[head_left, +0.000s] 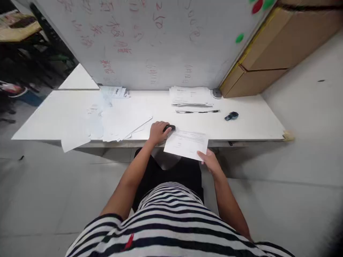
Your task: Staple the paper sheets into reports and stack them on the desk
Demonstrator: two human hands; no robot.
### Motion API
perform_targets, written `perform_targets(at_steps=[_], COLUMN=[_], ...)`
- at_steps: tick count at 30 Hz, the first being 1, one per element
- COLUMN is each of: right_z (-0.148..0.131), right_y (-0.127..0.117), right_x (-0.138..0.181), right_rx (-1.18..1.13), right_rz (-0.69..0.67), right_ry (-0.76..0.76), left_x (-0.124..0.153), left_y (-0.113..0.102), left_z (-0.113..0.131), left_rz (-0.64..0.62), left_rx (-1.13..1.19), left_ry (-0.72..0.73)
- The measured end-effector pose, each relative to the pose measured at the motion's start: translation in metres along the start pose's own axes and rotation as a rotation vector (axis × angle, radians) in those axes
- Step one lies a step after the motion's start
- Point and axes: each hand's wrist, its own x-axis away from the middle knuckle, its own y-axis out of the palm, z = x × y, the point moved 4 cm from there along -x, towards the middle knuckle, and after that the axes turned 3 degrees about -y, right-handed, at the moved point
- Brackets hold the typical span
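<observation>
My left hand (158,132) rests on the white table (249,125) near its front edge, fingers curled over a small black object (169,127), maybe a stapler; I cannot make out more of it. My right hand (210,160) pinches the near right corner of a printed sheet of paper (187,143). The sheet lies partly on the table and hangs over the front edge towards me.
A neat stack of papers (190,96) lies at the back, a dark strip (197,111) in front of it. A small dark object (231,116) sits to the right. Loose sheets (107,119) spread over the left. A whiteboard (150,39) stands behind; cardboard boxes (270,53) at right.
</observation>
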Motion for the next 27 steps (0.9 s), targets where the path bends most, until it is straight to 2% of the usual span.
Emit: perform_targets(at_steps=[13, 18, 20, 23, 27], right_z=[-0.001, 0.003, 0.003, 0.001, -0.004], right_y=[-0.004, -0.004, -0.004, -0.003, -0.004], right_x=[0.002, 0.003, 0.003, 0.003, 0.005], right_rx=[-0.086, -0.083, -0.090, -0.093, -0.093], right_rz=[-0.001, -0.014, -0.015, 0.002, 0.018], right_ry=[-0.039, -0.055, -0.049, -0.024, -0.019], left_x=[-0.001, -0.028, -0.044, -0.065, -0.072], left_y=[-0.006, -0.018, -0.020, -0.013, 0.010], left_z=[0.007, 0.010, 0.013, 0.016, 0.011], left_rz=[-0.079, -0.290, -0.314, -0.275, -0.338], left_rx=[-0.068, -0.154, -0.150, -0.074, 0.001], left_ry=[-0.074, -0.020, -0.001, -0.054, -0.179])
